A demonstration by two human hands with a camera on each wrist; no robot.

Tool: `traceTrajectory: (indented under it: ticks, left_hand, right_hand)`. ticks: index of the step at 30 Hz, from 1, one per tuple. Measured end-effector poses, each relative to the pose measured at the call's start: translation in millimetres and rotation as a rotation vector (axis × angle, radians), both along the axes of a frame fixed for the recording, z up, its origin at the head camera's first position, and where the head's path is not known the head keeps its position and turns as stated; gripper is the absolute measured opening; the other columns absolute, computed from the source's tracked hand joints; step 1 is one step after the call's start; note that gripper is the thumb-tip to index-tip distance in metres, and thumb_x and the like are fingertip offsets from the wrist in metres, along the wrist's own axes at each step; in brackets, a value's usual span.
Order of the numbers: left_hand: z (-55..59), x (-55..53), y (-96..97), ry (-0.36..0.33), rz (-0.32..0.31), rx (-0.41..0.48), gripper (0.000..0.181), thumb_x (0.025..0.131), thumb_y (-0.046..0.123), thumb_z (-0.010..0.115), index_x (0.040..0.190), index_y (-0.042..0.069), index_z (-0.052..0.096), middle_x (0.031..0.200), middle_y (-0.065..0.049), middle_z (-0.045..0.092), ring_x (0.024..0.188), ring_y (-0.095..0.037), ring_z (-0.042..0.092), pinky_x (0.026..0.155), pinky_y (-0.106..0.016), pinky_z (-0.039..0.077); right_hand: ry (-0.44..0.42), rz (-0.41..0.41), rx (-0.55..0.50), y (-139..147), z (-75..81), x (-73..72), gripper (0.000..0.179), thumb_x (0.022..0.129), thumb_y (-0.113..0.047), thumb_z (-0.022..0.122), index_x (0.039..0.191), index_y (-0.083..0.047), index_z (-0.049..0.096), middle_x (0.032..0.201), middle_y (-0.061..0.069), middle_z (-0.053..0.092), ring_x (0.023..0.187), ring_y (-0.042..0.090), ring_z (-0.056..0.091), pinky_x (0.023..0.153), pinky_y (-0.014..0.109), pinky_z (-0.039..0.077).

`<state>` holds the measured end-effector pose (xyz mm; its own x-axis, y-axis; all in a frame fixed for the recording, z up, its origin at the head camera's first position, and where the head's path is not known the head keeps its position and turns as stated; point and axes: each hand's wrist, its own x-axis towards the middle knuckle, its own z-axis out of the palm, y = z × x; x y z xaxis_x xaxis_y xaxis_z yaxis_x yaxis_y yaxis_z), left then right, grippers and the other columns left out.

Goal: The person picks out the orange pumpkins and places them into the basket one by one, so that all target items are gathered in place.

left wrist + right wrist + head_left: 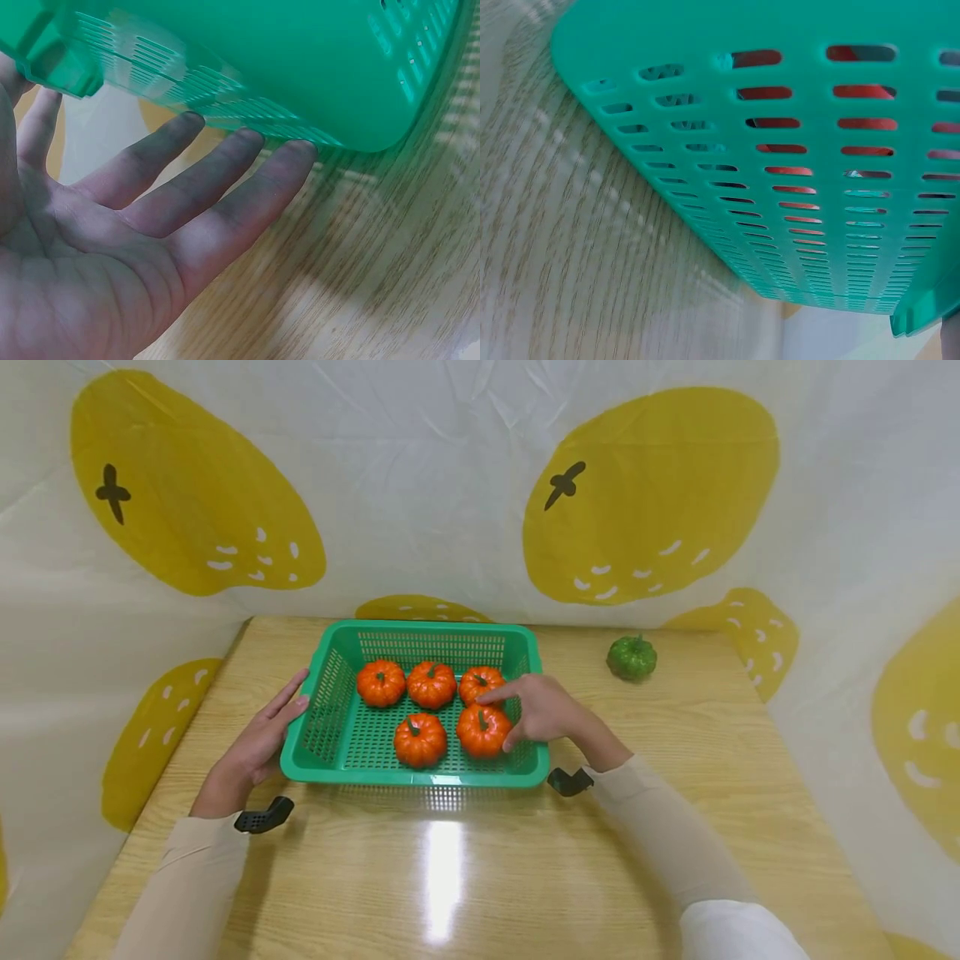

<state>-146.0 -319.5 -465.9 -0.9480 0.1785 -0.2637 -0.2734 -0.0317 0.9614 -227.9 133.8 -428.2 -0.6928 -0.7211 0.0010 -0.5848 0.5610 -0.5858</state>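
Observation:
A green plastic basket [420, 779] with slotted walls holds several small orange pumpkins. My left hand [258, 739] is at the basket's left side, thumb and index finger by the rim. In the left wrist view, the other fingers [225, 157] lie nearly straight against the slotted wall. My right hand [546, 710] reaches over the right rim. Its index finger and thumb span the front right pumpkin [482, 735], fingertips right at its skin. Behind that one sits another pumpkin [480, 678], partly covered by the index finger. The right wrist view shows the basket's outer wall [810, 157], with orange through the slots.
A small green pumpkin [632, 658] stands at the back right of the wooden table [360, 877]. Beside the basket's front pumpkin [420, 741], two more sit at the back left. A white curtain [420, 502] printed with yellow fruit hangs around the table.

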Motion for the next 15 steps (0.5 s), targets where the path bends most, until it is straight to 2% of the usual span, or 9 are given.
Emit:
traceTrajectory:
  ticks: [2, 4, 5, 8, 11, 15]
  left_hand:
    - [-0.4, -0.1, -0.1, -0.001, 0.000, -0.004, 0.064, 0.111, 0.042, 0.045, 0.164, 0.051, 0.011, 0.130, 0.014, 0.056, 0.105, -0.007, 0.071, 0.083, -0.032, 0.063]
    - [-0.1, -0.1, -0.2, -0.005, 0.002, -0.010, 0.064, 0.111, 0.042, 0.045, 0.164, 0.051, 0.011, 0.130, 0.013, 0.056, 0.105, -0.007, 0.071, 0.083, -0.032, 0.063]
    - [0.3, -0.2, 0.0, -0.006, 0.003, -0.013, 0.064, 0.111, 0.042, 0.045, 0.164, 0.051, 0.011, 0.130, 0.013, 0.056, 0.104, -0.007, 0.070, 0.083, -0.032, 0.063]
    - [1.4, -0.3, 0.2, -0.008, 0.004, -0.010, 0.064, 0.111, 0.042, 0.046, 0.164, 0.051, 0.011, 0.130, 0.013, 0.056, 0.104, -0.007, 0.071, 0.083, -0.031, 0.063]
    - [1.9, -0.2, 0.4, -0.007, 0.003, -0.005, 0.064, 0.111, 0.042, 0.046, 0.164, 0.051, 0.012, 0.131, 0.013, 0.055, 0.104, -0.007, 0.071, 0.083, -0.031, 0.063]
    - [1.4, 0.0, 0.3, -0.007, 0.003, -0.003, 0.064, 0.111, 0.042, 0.046, 0.164, 0.051, 0.012, 0.131, 0.013, 0.054, 0.104, -0.007, 0.071, 0.083, -0.031, 0.063]
  right_hand:
    - [-0.002, 0.003, 0.010, -0.2, -1.1, -0.6, 0.075, 0.063, -0.015, 0.100, 0.133, -0.023, 0.074, 0.136, 0.006, 0.071, 0.090, 0.025, 0.068, 0.074, 0.034, 0.055]
    - [0.007, 0.008, 0.021, -0.3, -1.5, -0.7, 0.075, 0.063, -0.015, 0.100, 0.133, -0.023, 0.074, 0.136, 0.006, 0.071, 0.103, 0.025, 0.070, 0.081, 0.036, 0.057]
    - [0.011, 0.008, 0.029, -0.4, -1.5, -0.8, 0.075, 0.063, -0.016, 0.100, 0.133, -0.023, 0.074, 0.136, 0.005, 0.071, 0.103, 0.024, 0.070, 0.082, 0.036, 0.057]
    - [0.024, 0.008, 0.052, -1.4, -0.5, -0.6, 0.075, 0.063, -0.019, 0.101, 0.133, -0.024, 0.074, 0.136, 0.004, 0.071, 0.088, 0.018, 0.066, 0.073, 0.033, 0.053]
    - [0.039, 0.012, 0.084, -2.9, 0.8, -0.3, 0.074, 0.063, -0.021, 0.101, 0.132, -0.024, 0.074, 0.136, 0.003, 0.071, 0.068, 0.015, 0.047, 0.062, 0.028, 0.040]
    - [0.071, 0.030, 0.126, -4.6, 2.4, 0.4, 0.073, 0.064, -0.024, 0.100, 0.133, -0.024, 0.074, 0.136, 0.002, 0.071, 0.068, 0.011, 0.044, 0.063, 0.028, 0.040]
